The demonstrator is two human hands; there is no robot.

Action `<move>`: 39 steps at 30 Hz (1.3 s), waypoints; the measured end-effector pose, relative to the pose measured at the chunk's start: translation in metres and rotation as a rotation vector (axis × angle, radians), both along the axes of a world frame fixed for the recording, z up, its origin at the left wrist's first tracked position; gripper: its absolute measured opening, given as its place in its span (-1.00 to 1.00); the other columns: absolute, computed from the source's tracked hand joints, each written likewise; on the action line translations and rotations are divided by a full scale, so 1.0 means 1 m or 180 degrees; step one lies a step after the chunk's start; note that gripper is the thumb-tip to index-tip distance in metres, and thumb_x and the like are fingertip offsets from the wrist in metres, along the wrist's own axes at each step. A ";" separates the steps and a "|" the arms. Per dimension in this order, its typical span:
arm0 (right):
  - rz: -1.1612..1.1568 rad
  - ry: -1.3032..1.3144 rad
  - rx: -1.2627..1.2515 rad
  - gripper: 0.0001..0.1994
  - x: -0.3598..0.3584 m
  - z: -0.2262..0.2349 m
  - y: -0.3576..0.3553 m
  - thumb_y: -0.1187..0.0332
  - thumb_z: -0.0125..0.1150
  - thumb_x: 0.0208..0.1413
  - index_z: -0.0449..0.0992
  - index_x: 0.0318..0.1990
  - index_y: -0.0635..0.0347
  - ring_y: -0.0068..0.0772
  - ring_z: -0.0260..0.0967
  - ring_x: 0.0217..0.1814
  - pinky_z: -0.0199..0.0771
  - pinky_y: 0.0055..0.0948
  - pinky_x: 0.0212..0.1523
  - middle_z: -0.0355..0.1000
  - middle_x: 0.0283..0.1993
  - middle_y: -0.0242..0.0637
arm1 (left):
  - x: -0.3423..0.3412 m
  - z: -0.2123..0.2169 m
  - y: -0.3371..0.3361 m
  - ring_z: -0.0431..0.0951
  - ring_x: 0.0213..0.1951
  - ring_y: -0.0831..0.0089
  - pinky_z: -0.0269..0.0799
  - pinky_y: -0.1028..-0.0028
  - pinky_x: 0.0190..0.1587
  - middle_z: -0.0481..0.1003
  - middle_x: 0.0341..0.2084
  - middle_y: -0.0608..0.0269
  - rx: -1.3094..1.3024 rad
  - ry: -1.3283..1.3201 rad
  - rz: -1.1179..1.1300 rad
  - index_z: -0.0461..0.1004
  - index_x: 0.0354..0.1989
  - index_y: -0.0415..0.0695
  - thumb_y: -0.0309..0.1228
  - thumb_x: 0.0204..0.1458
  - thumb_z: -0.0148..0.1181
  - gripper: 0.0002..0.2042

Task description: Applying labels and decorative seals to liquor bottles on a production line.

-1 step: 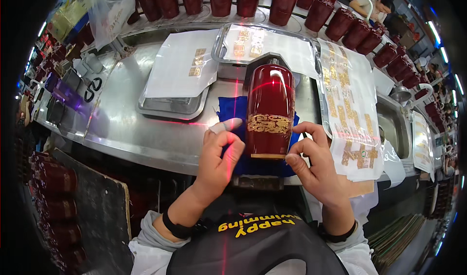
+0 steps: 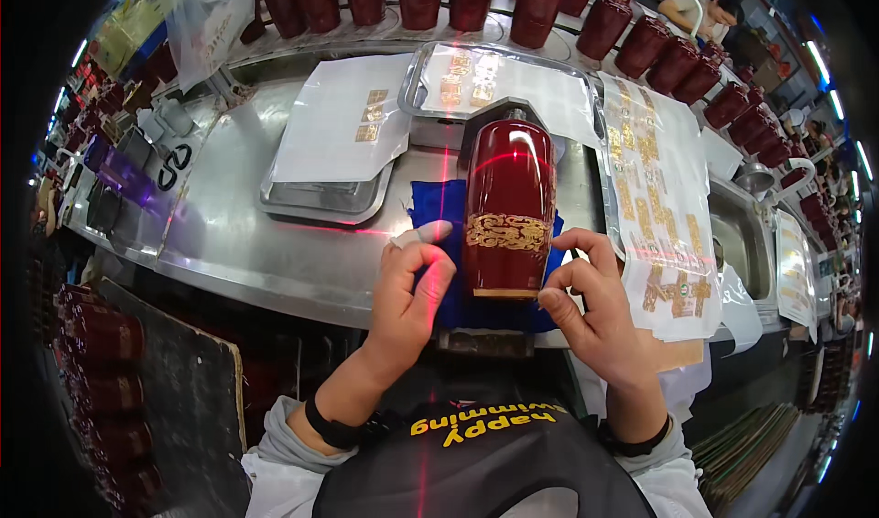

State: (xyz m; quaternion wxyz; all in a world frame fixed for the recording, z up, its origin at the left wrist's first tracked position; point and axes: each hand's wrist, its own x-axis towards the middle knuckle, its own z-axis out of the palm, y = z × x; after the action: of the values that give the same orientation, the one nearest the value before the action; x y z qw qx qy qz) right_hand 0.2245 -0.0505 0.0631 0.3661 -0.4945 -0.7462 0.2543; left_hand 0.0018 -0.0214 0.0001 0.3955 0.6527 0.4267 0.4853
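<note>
Centre frame: glossy red bottle [image 2: 509,208] on blue cloth [image 2: 438,208], likely heavy, slick, breakable; left hand [image 2: 410,291] and right hand [image 2: 593,305] half-curled beside its base, gripping nothing—hold by body sides.

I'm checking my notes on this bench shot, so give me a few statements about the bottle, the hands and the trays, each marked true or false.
1. The dark red bottle lies on its side on a blue cloth. True.
2. The bottle carries a silver band. False: the band is gold.
3. The left hand rests beside the bottle on the cloth. True.
4. The right hand holds scissors. False: it holds none; its fingers are at the bottle's lower right edge.
5. The metal tray behind the bottle holds fruit. False: it holds sheets with gold decals.
</note>
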 end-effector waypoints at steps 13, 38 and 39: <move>-0.0066 -0.0045 -0.0068 -0.86 0.002 -0.003 0.000 0.39 0.25 0.11 0.45 -0.33 0.28 -0.07 0.25 0.08 0.31 -0.29 -0.02 0.27 -0.01 0.05 | 0.010 -0.003 0.003 0.22 0.17 0.00 0.07 0.15 0.24 0.21 0.18 -0.23 0.0323 0.0085 -0.0121 0.22 0.02 -0.22 -0.16 0.09 0.24 -0.51; -0.0090 0.0073 -0.0202 -0.87 0.002 -0.006 0.000 0.42 0.25 0.10 0.45 -0.34 0.29 -0.12 0.26 0.06 0.36 -0.35 -0.06 0.25 0.00 0.04 | 0.013 -0.007 0.005 0.23 0.19 0.04 0.07 0.18 0.25 0.22 0.15 -0.19 0.0291 -0.0152 -0.0194 0.21 0.04 -0.26 -0.14 0.09 0.25 -0.47; -0.0092 0.0023 -0.0157 -0.87 0.003 -0.006 0.000 0.42 0.25 0.10 0.45 -0.34 0.29 -0.12 0.26 0.06 0.36 -0.35 -0.06 0.25 0.00 0.04 | 0.013 -0.007 0.005 0.23 0.19 0.04 0.07 0.19 0.25 0.23 0.15 -0.19 0.0304 -0.0114 -0.0187 0.21 0.04 -0.26 -0.15 0.09 0.25 -0.47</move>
State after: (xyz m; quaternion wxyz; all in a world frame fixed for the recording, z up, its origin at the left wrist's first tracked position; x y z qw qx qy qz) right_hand 0.2270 -0.0503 0.0573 0.3601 -0.5133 -0.7311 0.2691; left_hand 0.0144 -0.0161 -0.0065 0.3855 0.6742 0.3765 0.5050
